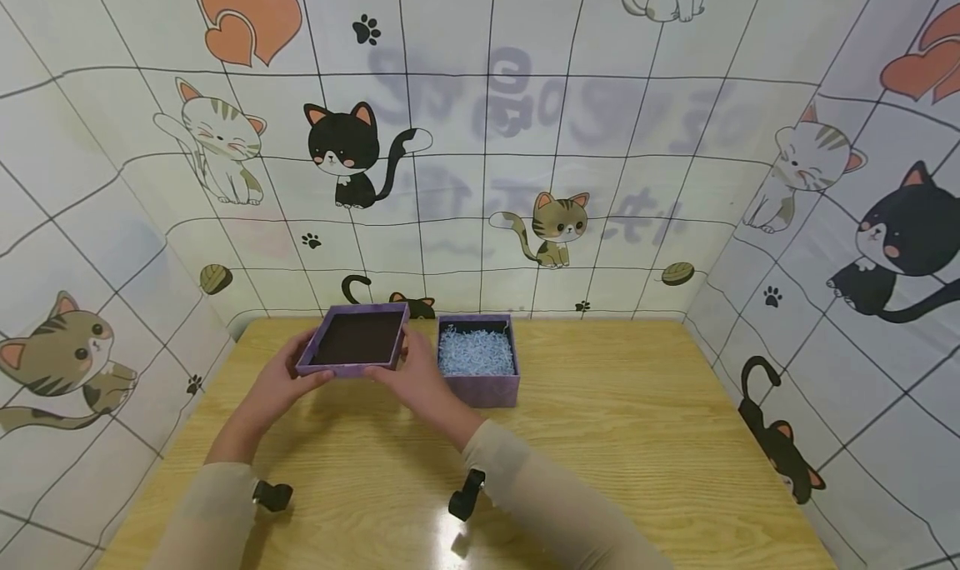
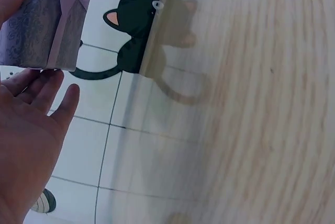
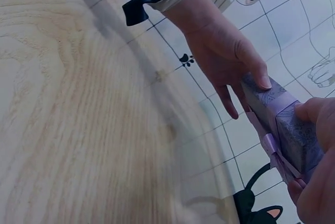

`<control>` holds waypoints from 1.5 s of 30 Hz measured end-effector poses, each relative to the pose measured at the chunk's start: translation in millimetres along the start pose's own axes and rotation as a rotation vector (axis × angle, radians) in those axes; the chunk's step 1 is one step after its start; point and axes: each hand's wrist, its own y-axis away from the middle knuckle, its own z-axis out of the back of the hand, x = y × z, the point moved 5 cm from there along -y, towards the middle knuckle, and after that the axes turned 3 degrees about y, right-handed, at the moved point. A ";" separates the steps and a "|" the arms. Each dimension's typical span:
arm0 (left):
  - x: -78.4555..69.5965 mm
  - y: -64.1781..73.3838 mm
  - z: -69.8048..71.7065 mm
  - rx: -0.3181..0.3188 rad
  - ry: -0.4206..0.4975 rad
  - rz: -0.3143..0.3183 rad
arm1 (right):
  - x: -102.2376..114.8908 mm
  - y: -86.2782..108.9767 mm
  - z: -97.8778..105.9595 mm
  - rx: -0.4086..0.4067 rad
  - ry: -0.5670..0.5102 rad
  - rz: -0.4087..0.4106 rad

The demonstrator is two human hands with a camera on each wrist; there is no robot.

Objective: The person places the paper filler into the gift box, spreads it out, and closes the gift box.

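A purple box lid, dark on the inside, is held up over the left back of the table between both hands. My left hand grips its left side, thumb along the near edge. At the right side, my right hand pinches the rim. A lilac ribbon with a bow runs across the lid's patterned outer face in the right wrist view. Just right of the lid stands the matching purple box, uncovered, with pale blue shredded paper inside.
A wood-grain table lies under the hands. Behind and at both sides hangs a white grid-patterned sheet printed with cartoon cats; the box stands close to the table's back edge. Each sleeve carries a black strap mount.
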 end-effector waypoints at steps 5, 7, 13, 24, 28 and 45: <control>-10.9 -4.3 -6.0 -0.031 -0.010 -0.065 | 6.4 3.3 16.2 0.016 0.016 0.010; -15.3 -6.4 -9.4 -0.036 -0.003 -0.091 | 7.5 4.9 23.7 0.020 0.034 0.011; -25.7 -12.0 -20.7 -0.029 -0.008 -0.136 | 4.8 8.3 43.9 0.035 0.053 0.016; -40.7 -20.1 -45.6 0.007 0.030 -0.210 | -7.1 13.0 80.5 0.071 0.141 0.033; -45.2 -24.5 -59.5 0.026 0.042 -0.248 | -15.5 19.7 94.4 0.074 0.135 0.038; -62.2 -33.4 -112.3 0.078 0.044 -0.392 | -52.1 39.7 148.7 0.003 0.107 0.065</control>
